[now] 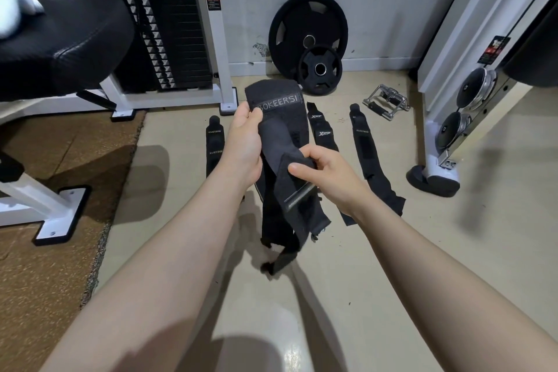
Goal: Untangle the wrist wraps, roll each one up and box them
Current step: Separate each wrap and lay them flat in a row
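Note:
I hold a black wrist wrap lettered BOKEERSI up in front of me. My left hand grips its upper part beside the lettering. My right hand pinches a folded lower part, and loose tails hang down toward the floor. Three more black wraps lie flat on the beige floor beyond: one lettered XUEYING on the left, one with an X logo behind the held wrap, and one on the right. No box is in view.
Two black weight plates lean on the far wall. A chrome cable handle lies on the floor right of them. A weight stack machine and a padded bench stand left, another machine frame right, brown matting left.

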`<state>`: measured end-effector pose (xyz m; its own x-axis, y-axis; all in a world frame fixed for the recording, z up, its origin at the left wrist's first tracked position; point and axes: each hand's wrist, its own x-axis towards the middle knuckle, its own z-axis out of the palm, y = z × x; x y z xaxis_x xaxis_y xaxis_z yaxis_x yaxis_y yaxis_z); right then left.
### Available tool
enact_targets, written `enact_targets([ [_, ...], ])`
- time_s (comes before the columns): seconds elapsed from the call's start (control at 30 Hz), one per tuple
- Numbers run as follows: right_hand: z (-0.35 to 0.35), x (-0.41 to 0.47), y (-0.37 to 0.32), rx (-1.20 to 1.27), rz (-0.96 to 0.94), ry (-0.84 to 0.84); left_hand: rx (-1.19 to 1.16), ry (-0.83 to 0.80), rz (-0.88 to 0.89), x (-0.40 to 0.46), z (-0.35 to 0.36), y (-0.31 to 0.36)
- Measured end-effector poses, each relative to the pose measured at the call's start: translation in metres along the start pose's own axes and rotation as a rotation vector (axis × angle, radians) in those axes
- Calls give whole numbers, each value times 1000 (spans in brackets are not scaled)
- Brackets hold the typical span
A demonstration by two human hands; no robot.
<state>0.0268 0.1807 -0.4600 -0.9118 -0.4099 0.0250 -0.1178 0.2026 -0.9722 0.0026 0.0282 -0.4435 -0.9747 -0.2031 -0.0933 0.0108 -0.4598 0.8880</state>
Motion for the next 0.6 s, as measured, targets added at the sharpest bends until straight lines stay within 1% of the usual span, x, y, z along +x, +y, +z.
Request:
enact_targets([
  [0.07,0,0,-1,125,4,-17,-21,35,-6,3,-3,-2],
  [0.13,-2,2,-4,221,-6,1,-34,31,-17,5,-5,-5],
  [0.23,-2,5,-7,248,-28,40,-78,-2,-41,3,-7,-6],
  [0.37,-1,0,-5,246,-23,-2,-96,46,-26,6,-11,-5],
  [0.43,-2,0,-2,278,7,5,-92,49,-25,7,-13,-6],
  [0.6,-6,4,-6,288,59,88,-111,-11,-44,1,-8,-6],
])
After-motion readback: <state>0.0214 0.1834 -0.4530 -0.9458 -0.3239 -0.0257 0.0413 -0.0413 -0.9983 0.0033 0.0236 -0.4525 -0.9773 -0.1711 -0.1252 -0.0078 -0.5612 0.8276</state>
